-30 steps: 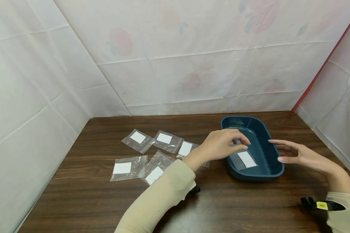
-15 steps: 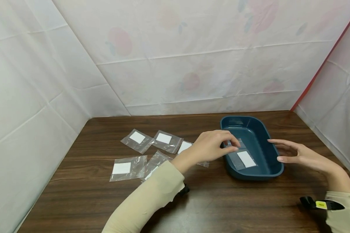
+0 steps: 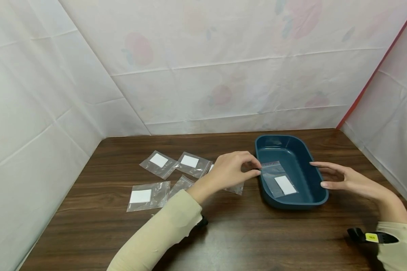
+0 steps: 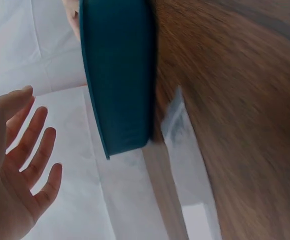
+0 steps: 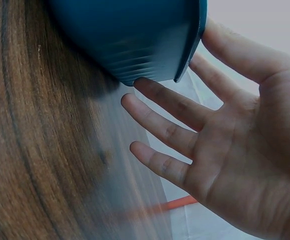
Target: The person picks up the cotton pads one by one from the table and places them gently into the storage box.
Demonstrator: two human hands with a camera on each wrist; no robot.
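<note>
A dark blue tray (image 3: 300, 165) stands on the table. Inside, along its left side, lies a clear zip bag (image 3: 273, 178) with a white rectangle on it. My left hand (image 3: 232, 169) hovers just outside the tray's left rim. Its fingers are loosely bent, and the left wrist view shows nothing held in that hand (image 4: 20, 165). At the tray's right rim, my right hand (image 3: 354, 182) rests its thumb and fingertips lightly against the edge. The right wrist view shows these fingers (image 5: 172, 130) spread and fairly straight beside the tray wall (image 5: 130, 45).
Several similar clear zip bags (image 3: 147, 195) lie spread over the left-middle of the brown wood table (image 3: 257, 241), some overlapping. My left forearm and hand partly cover a few of them. White patterned sheets (image 3: 196, 94) hang behind and at both sides.
My left hand has moved left from above the tray's inside to just past its left rim, uncovering more of the bag in the tray. My right hand has stayed at the right rim.
</note>
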